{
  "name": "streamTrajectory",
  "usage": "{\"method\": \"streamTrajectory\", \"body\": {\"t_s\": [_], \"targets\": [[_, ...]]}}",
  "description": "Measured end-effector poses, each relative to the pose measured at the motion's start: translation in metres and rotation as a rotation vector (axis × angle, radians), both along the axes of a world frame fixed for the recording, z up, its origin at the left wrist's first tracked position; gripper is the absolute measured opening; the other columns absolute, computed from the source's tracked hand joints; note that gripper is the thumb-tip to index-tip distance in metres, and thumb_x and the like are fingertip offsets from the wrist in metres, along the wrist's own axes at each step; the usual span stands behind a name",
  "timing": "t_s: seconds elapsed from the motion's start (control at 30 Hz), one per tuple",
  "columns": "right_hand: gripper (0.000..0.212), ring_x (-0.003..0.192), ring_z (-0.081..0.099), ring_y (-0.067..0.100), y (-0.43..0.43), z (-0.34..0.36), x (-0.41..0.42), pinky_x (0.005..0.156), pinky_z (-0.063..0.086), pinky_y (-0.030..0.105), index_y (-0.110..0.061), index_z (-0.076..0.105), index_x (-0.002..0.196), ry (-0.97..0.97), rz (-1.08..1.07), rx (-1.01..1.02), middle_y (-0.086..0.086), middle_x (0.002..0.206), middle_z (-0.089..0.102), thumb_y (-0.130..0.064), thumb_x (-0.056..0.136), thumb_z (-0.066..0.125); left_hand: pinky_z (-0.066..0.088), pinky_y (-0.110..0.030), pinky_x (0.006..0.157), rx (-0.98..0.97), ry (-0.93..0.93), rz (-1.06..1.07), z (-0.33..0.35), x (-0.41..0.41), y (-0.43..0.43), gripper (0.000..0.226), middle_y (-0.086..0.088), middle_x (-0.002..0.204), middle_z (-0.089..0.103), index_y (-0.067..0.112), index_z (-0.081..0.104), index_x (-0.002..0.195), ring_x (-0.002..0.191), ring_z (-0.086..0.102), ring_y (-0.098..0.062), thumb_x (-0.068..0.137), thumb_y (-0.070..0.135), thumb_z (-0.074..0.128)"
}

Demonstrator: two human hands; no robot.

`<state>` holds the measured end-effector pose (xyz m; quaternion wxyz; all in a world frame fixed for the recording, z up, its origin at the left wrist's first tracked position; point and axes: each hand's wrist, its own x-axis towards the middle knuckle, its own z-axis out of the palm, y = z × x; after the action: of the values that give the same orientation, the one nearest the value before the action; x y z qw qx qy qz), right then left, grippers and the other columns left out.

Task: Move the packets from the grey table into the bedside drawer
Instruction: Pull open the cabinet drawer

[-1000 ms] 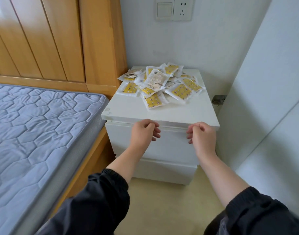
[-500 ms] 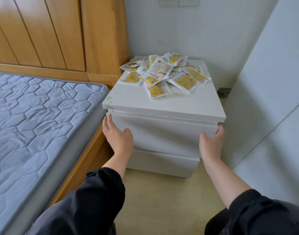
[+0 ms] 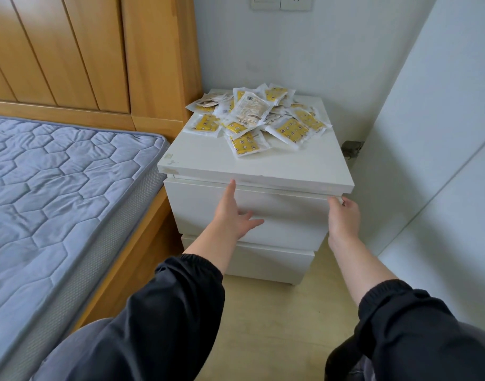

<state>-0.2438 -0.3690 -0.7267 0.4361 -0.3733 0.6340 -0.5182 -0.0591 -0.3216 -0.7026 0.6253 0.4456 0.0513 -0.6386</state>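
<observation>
Bedroom corner, seen from above: at the far left a blue-grey quilted mattress [image 3: 57, 193] lies on a honey-coloured wooden bed frame [image 3: 142, 235], with a panelled wooden headboard [image 3: 93, 50] rising behind it. Just right of the bed stands a white bedside cabinet [image 3: 252, 160] (more white than grey in this light), set against a pale wall carrying a switch and socket plate [image 3: 280, 2] at the top edge. A loose, overlapping heap of packets [image 3: 259, 116], mostly yellow-printed in clear wrappers, covers the rear half of the cabinet top; the front half is bare. Below the top are two drawers, both shut. The left hand [image 3: 234, 215] is spread flat against the front of the upper drawer [image 3: 288, 215], fingers splayed, the forefinger reaching its top edge; it grips nothing. The right hand [image 3: 343, 215] is at the drawer's upper right corner, fingers curled around that edge. Dark sleeves [image 3: 175, 312] cover both forearms, above a beige floor [image 3: 288, 325].
</observation>
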Motion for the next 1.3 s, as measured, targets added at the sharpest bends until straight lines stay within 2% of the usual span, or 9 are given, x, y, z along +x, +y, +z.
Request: {"method": "streamTrajectory", "body": {"t_s": [0.2, 0.37, 0.53, 0.77, 0.9, 0.97, 1.07, 1.17, 1.3], "targets": [[0.01, 0.061, 0.029, 0.017, 0.004, 0.008, -0.007, 0.055, 0.024, 0.03, -0.016, 0.046, 0.079, -0.004, -0.005, 0.016, -0.002, 0.069, 0.035, -0.012, 0.087, 0.05, 0.051, -0.058, 0.084, 0.1, -0.124, -0.058, 0.001, -0.02, -0.013, 0.087, -0.016, 0.15, 0.026, 0.019, 0.028, 0.145, 0.132, 0.038, -0.045, 0.076, 0.032, 0.08], [0.025, 0.068, 0.016, 0.018, 0.004, 0.008, -0.01, 0.06, 0.009, 0.034, -0.022, 0.03, 0.067, -0.002, 0.048, 0.006, -0.001, 0.066, 0.02, -0.01, 0.082, 0.045, 0.053, -0.055, 0.07, 0.16, -0.141, -0.033, -0.005, -0.028, -0.015, 0.092, -0.015, 0.151, 0.024, 0.025, 0.026, 0.147, 0.126, 0.045, -0.047, 0.075, 0.041, 0.08], [0.033, 0.066, 0.011, 0.016, 0.01, 0.009, -0.011, 0.061, 0.007, 0.035, -0.025, 0.018, 0.068, -0.029, 0.053, 0.033, -0.003, 0.068, 0.015, -0.012, 0.085, 0.043, 0.051, -0.056, 0.09, 0.165, -0.048, -0.071, -0.009, -0.028, -0.014, 0.088, -0.018, 0.153, 0.02, 0.022, 0.028, 0.147, 0.127, 0.043, -0.047, 0.077, 0.042, 0.078], [0.034, 0.061, 0.009, 0.015, 0.019, 0.003, -0.012, 0.057, 0.007, 0.029, -0.024, 0.015, 0.065, 0.046, 0.061, -0.082, -0.003, 0.064, 0.013, -0.007, 0.081, 0.039, 0.051, -0.055, 0.088, 0.197, -0.047, -0.134, -0.01, -0.023, -0.004, 0.087, -0.021, 0.149, 0.025, 0.023, 0.026, 0.148, 0.125, 0.046, -0.045, 0.079, 0.04, 0.076], [0.012, 0.058, 0.034, 0.014, 0.025, -0.001, -0.02, 0.051, 0.026, 0.027, -0.024, 0.039, 0.073, 0.253, 0.087, -0.047, -0.003, 0.07, 0.036, -0.021, 0.084, 0.043, 0.034, -0.049, 0.11, 0.317, -0.511, 0.017, -0.016, -0.02, 0.0, 0.096, -0.006, 0.154, 0.024, 0.021, 0.015, 0.152, 0.138, 0.033, -0.03, 0.079, 0.042, 0.075], [0.018, 0.086, 0.051, 0.019, 0.029, -0.005, -0.025, 0.071, 0.044, 0.032, -0.018, 0.055, 0.101, 0.573, 0.138, -0.074, 0.0, 0.099, 0.051, -0.025, 0.086, 0.047, 0.032, -0.042, 0.111, 0.223, -0.779, 0.161, -0.018, -0.016, 0.012, 0.089, -0.002, 0.156, 0.019, 0.023, 0.013, 0.152, 0.14, 0.029, -0.026, 0.084, 0.026, 0.07], [0.044, 0.126, 0.041, 0.027, 0.036, -0.014, -0.026, 0.107, 0.035, 0.043, -0.006, 0.048, 0.132, 0.957, 0.167, -0.259, 0.009, 0.134, 0.047, -0.019, 0.089, 0.051, 0.03, -0.025, 0.104, -0.04, -1.345, 0.195, -0.021, -0.006, 0.036, 0.051, 0.001, 0.145, 0.034, 0.019, 0.044, 0.138, 0.134, 0.033, -0.016, 0.09, 0.004, 0.055], [0.044, 0.131, 0.038, 0.026, 0.039, -0.012, -0.011, 0.114, 0.023, 0.046, -0.008, 0.048, 0.135, 1.189, 0.363, -0.381, 0.007, 0.136, 0.05, -0.021, 0.092, 0.047, 0.025, -0.026, 0.112, -0.269, -1.987, -0.241, -0.025, 0.004, 0.037, 0.041, -0.002, 0.142, 0.048, 0.013, 0.051, 0.136, 0.136, 0.035, -0.02, 0.095, 0.009, 0.048], [0.049, 0.13, 0.035, 0.024, 0.031, 0.001, 0.007, 0.112, 0.021, 0.046, -0.015, 0.038, 0.142, 1.415, 0.563, -0.341, 0.003, 0.137, 0.044, -0.035, 0.097, 0.038, 0.012, -0.035, 0.119, -0.174, -2.294, -0.666, -0.024, 0.012, 0.022, 0.054, 0.003, 0.154, 0.031, 0.02, 0.027, 0.15, 0.144, 0.019, -0.019, 0.099, 0.024, 0.043]]}}
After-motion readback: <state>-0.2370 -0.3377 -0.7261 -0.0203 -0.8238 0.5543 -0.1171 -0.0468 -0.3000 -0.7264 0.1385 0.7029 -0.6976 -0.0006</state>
